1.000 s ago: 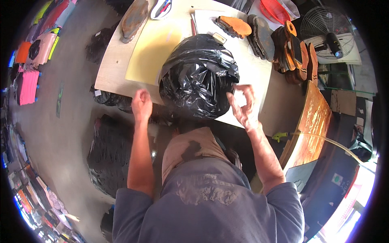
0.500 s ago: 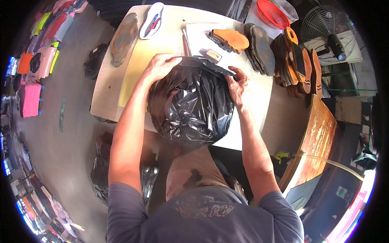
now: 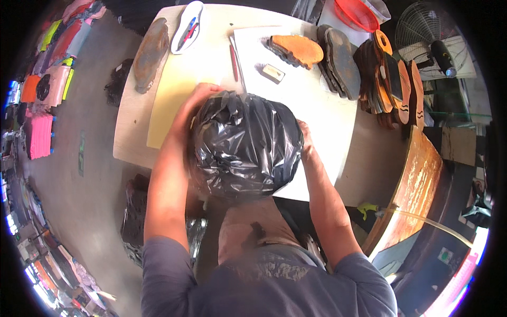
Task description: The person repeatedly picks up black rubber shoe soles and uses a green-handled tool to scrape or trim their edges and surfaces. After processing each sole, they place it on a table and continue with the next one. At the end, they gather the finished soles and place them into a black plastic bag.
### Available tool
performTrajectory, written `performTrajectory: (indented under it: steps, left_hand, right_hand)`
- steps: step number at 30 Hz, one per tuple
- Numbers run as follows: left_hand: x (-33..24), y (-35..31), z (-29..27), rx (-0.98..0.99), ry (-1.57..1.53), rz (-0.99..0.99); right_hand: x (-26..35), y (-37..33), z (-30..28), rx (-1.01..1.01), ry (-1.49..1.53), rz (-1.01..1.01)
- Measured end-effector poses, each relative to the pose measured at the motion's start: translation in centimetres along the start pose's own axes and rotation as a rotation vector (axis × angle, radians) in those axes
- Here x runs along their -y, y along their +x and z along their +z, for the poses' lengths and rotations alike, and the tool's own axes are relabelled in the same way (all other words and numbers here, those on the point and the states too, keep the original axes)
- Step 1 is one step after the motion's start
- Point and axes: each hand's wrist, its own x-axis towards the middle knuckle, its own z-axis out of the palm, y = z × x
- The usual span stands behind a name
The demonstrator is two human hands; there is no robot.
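A bulging black plastic bag (image 3: 245, 145) is held between my two hands at the near edge of the table, its glossy skin creased all over. My left hand (image 3: 202, 98) wraps the bag's upper left side, with most of its fingers out of sight. On the opposite side my right hand (image 3: 305, 138) presses against the bag, its fingers largely behind the plastic. What fills the bag is hidden. Beyond it on the table (image 3: 134, 142) lie a yellow sheet (image 3: 171, 116), white paper (image 3: 311, 116), a red pencil (image 3: 234, 62) and a small pale eraser-like block (image 3: 273, 73).
A white sole-shaped tray (image 3: 188, 26) holds pens, beside a worn brown sole shape (image 3: 150, 55). Orange (image 3: 298, 49) and dark sole-shaped pieces (image 3: 340, 63) sit far right, near a red basin (image 3: 356, 16) and a fan (image 3: 425, 31). A worn wooden board (image 3: 409, 185) leans at right.
The bag's open rim, stretched between both hands before, is now folded down out of sight. My right hand has moved lower along the bag's side; my left hand has dropped slightly.
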Motion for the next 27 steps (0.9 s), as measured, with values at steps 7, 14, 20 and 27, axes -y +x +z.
performTrajectory:
  steps: [7, 14, 20, 27]
  left_hand:
    - [1.9, -12.3, 2.0, -0.386, -0.212, 0.114]
    - [9.6, -14.8, 3.9, -0.599, -0.309, 0.202]
    - [13.9, -14.2, 6.6, -0.703, -0.567, 0.212]
    - [12.4, -20.5, 11.9, -0.633, -0.563, 0.233]
  right_hand:
    - [3.4, -7.8, 2.6, -0.222, -0.138, 0.051]
    - [2.2, -10.6, 4.1, -0.331, -0.256, -0.011]
    - [3.1, -14.8, 6.5, -0.389, -0.648, -0.136]
    - [0.4, -15.2, 6.7, -0.296, -0.318, -0.187]
